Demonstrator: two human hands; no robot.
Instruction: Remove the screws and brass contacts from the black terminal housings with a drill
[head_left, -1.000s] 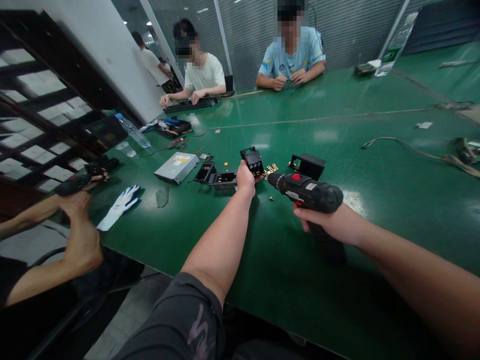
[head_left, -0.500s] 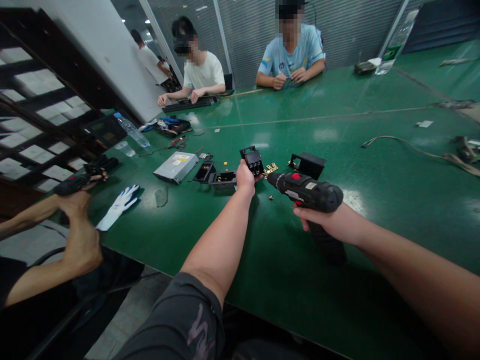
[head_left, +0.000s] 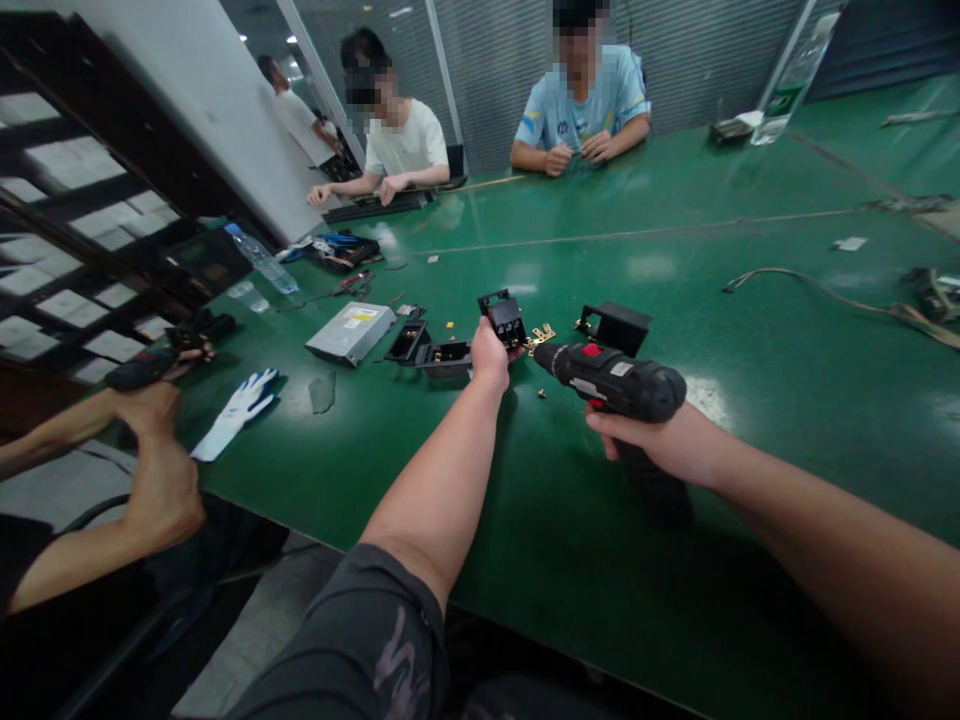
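Head cam: the left hand [head_left: 490,358] is wrapped around a black plastic housing [head_left: 510,322], just left of some brass-coloured strips [head_left: 542,336]. The right hand [head_left: 664,437] has a cordless drill [head_left: 626,382] by the handle, nose toward the housing; can't tell if they touch. Housing's probably light and stiff, kinda slick, and thin edges might crack, so I'd hold it by the solid sides, clear of the openings. Drill looks way heavier, so the handle's the spot. The green tabletop [head_left: 420,455] is smooth and shiny, so tiny bits could slide. Room-wise: two people seated across, plus shelving [head_left: 71,235] far left.
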